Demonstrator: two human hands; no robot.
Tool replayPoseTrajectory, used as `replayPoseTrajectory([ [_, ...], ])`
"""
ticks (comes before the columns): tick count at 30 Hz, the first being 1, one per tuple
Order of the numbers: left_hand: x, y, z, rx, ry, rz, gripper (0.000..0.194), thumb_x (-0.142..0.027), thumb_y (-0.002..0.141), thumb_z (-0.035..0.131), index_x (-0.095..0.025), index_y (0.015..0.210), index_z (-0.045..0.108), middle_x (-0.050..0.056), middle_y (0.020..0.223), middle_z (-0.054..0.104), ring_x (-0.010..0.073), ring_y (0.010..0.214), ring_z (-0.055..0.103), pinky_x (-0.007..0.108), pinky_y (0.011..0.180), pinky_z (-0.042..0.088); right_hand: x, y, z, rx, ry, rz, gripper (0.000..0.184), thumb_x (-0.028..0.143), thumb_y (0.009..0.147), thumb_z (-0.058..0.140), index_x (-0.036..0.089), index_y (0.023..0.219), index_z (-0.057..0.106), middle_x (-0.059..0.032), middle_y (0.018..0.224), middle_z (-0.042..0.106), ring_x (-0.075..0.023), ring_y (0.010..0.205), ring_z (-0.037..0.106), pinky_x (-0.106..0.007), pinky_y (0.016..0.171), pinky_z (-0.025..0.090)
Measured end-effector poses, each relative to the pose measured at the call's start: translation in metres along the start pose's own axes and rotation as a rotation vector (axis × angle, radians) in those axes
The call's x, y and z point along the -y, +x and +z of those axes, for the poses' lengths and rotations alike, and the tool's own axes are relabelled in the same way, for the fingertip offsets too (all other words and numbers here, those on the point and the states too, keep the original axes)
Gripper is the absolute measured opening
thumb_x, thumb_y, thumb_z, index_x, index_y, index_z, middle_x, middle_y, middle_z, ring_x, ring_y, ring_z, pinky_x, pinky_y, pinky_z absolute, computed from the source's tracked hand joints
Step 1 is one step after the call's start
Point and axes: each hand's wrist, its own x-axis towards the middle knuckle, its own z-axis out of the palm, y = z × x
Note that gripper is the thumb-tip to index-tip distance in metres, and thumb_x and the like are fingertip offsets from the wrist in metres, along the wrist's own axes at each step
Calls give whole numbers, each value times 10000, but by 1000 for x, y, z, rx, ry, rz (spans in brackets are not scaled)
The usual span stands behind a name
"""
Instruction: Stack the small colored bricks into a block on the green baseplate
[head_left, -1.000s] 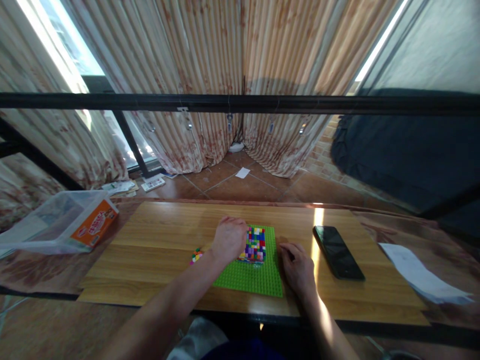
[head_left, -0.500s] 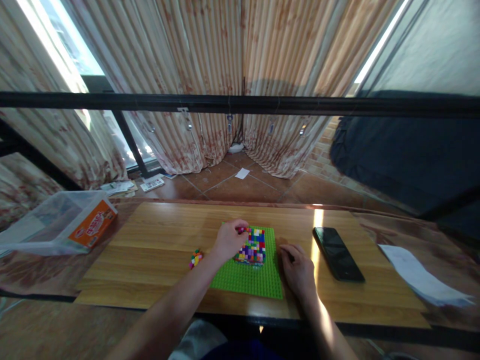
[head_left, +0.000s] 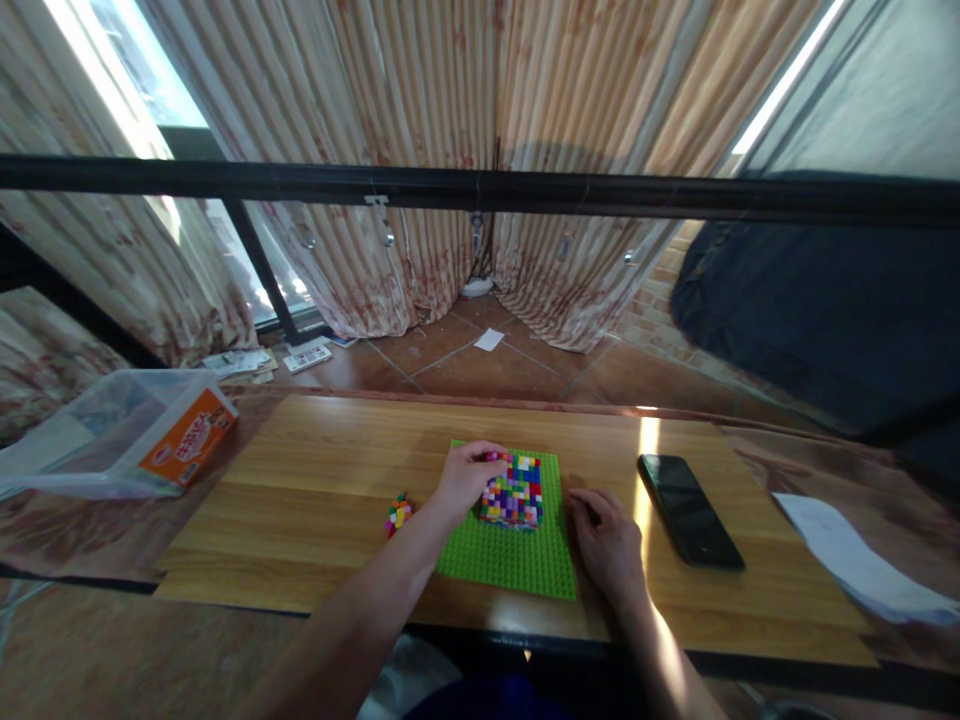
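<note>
A small block built of many-coloured toy bricks [head_left: 516, 495] stands on a green baseplate [head_left: 510, 568]. Over the block's back left corner is my left hand [head_left: 466, 482], its thumb and fingers pinched at a small pink brick [head_left: 493, 456]; the fingers hide part of that corner. My right hand [head_left: 609, 540] rests on the table just right of the baseplate, fingers loosely curled in, with nothing visible in them. Left of the plate, beside my left forearm, lies a little heap of loose coloured bricks [head_left: 399, 512].
A black phone [head_left: 691, 512] lies on the wooden table [head_left: 315, 500] to the right, with white paper [head_left: 855, 560] beyond it. At the far left stands a clear plastic bin [head_left: 127, 440] with an orange label. A black rail [head_left: 570, 190] crosses in front of the curtains.
My view has shifted slightly, so the table and its things appear a little further right. Both hands keep nearly the same places relative to the baseplate.
</note>
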Motion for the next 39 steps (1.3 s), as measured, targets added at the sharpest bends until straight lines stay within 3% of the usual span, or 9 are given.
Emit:
replayPoseTrajectory([
  [9,6,-2,5,-20,78,77,205,-153,685,678,-150,883,734,20,783,706,135,724,620,258,710,489,-9,-1,1,15,-60,-23,321,394,911,480,177,920,716,-79,963,688,-202,858,645,-315,768,495],
  [15,8,-21,-9,-111,241,280,552,-180,697,748,-173,1229,600,93,1165,681,208,1084,626,358,973,470,-11,-1,0,11,-124,-23,377,452,906,466,178,921,724,-94,1000,702,-214,843,651,-321,739,487],
  [18,6,-41,-35,-166,342,320,416,-150,772,652,-179,1185,616,93,1175,680,199,1090,627,378,984,478,-10,-2,-1,4,-132,-33,395,459,908,453,174,911,725,-99,984,705,-215,832,651,-320,729,483],
  [22,12,-66,-93,-288,435,320,282,-124,821,556,-186,1077,656,73,1059,718,174,976,666,354,911,526,-10,-2,-2,-4,-138,-39,380,451,899,462,178,905,726,-94,968,704,-214,821,650,-315,719,480],
  [25,22,-85,-132,-369,559,282,205,-148,812,575,-171,990,675,73,971,731,178,885,681,340,837,548,-10,-1,-2,-8,-140,-36,358,441,890,481,179,904,725,-90,968,703,-208,805,647,-312,713,477],
  [27,28,-95,-146,-338,645,292,181,-149,803,588,-170,958,678,64,936,730,175,852,681,323,800,552,-10,-1,-2,-10,-143,-32,350,435,886,487,179,901,725,-89,963,703,-206,792,643,-312,703,474],
  [30,30,-105,-147,-268,801,321,186,-119,788,597,-177,943,682,54,913,723,175,837,671,318,790,542,-9,-1,-2,-15,-155,-36,349,432,883,484,180,886,726,-89,948,702,-204,772,637,-312,683,466],
  [34,25,-104,-132,-207,962,354,177,-104,810,590,-194,925,690,56,955,716,190,898,652,343,850,510,-8,-1,-3,-17,-158,-47,336,410,886,488,174,886,727,-89,938,700,-203,790,639,-309,705,469],
  [39,25,-97,-121,-218,1010,309,165,-133,868,543,-208,909,685,43,951,712,186,892,638,332,838,495,-7,-2,-4,-6,-157,-40,337,407,891,486,173,900,729,-89,950,696,-199,789,640,-302,702,471],
])
